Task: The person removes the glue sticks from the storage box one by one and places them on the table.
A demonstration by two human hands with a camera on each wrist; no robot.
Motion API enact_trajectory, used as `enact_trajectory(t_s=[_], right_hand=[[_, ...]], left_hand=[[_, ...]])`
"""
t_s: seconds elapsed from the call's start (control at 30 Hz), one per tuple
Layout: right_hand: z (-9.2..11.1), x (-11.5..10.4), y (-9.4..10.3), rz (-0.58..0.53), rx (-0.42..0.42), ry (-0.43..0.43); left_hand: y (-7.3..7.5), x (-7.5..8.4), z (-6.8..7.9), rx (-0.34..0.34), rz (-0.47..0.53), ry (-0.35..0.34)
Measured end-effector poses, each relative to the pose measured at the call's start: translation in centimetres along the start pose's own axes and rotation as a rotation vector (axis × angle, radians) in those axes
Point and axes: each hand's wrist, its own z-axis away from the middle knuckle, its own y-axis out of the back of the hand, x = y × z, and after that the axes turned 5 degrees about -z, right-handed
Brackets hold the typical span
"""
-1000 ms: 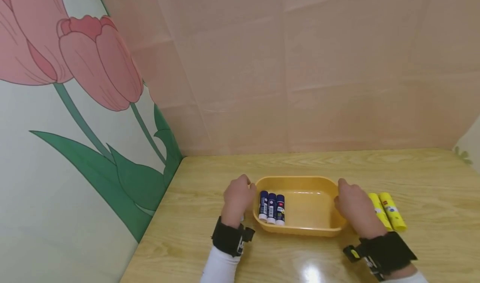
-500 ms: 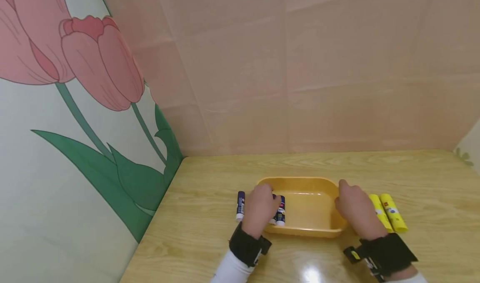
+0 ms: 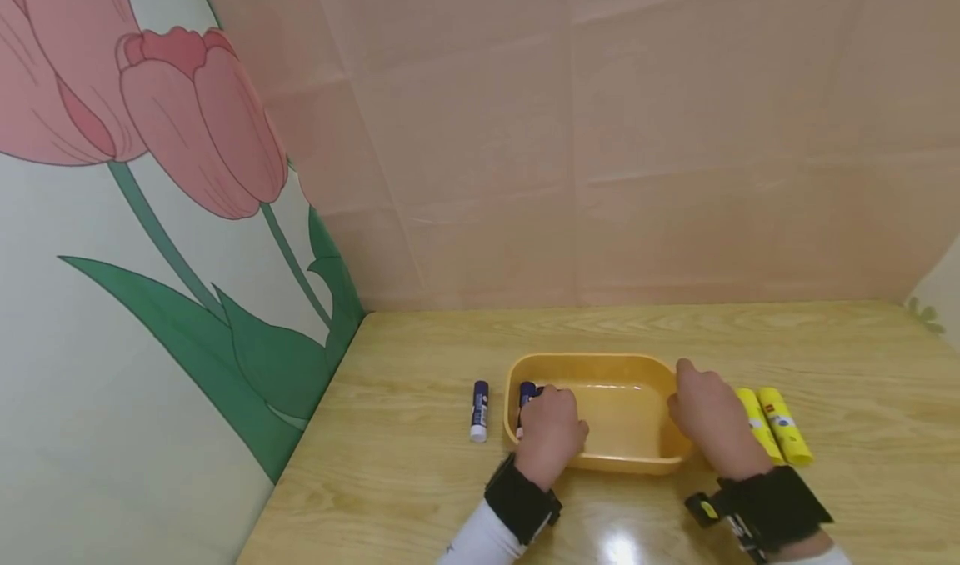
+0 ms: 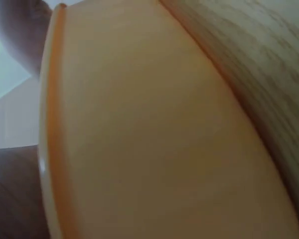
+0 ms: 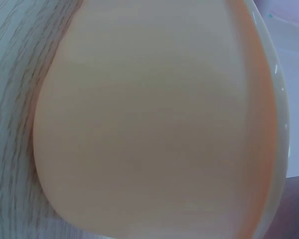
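In the head view a yellow plastic tray (image 3: 622,466) sits on the wooden table. Navy glue sticks with white ends lie at its left side; one glue stick (image 3: 526,395) shows plainly, the others are mostly covered. My left hand (image 3: 553,433) reaches over the near rim into the tray above them, fingers pointing down; whether it pinches one is hidden. My right hand (image 3: 714,422) grips the tray's right rim. Outside the tray, to its left, another navy glue stick (image 3: 480,412) lies on the table. Both wrist views are filled mostly by the tray's outer wall (image 4: 139,124).
Two yellow tubes (image 3: 784,425) lie side by side on the table (image 3: 390,482), right of the tray and partly behind my right hand. A pinkish-brown cloth (image 3: 570,132) hangs behind the table. Left stands a wall panel with printed tulips (image 3: 202,123).
My left hand has moved rightward from the tray's left rim to over the navy glue sticks inside. The glue stick left of the tray has come into view. My right hand stays on the rim.
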Motion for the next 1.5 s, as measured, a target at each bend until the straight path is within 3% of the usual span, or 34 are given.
enact_trajectory(t_s=[0.2,0.37,0.73,0.87,1.1,1.5], right_hand=[[0.2,-0.1,-0.2,-0.009,0.04,0.045],[0.2,-0.5,0.0,-0.014,-0.003,0.011],[0.4,-0.3,0.4,-0.027,-0.015,-0.01],[0.1,-0.4,0.4,-0.025,0.005,0.009],[0.6,-0.2,0.2,0.001,0.016,0.01],[0.6,-0.4,0.1,-0.002,0.025,0.006]], left_hand=[[-0.7,0.5,-0.1,0.053,-0.095,0.028],[-1.0,0.6,-0.2,0.103,-0.153,0.089],[-1.2,1.3,-0.7,0.181,-0.201,0.034],[-1.2,1.4,-1.4,0.154,-0.195,0.01],[-1.9,1.8,-2.0,-0.001,-0.032,-0.042],[-2.5,1.2,-2.4,-0.021,0.098,-0.036]])
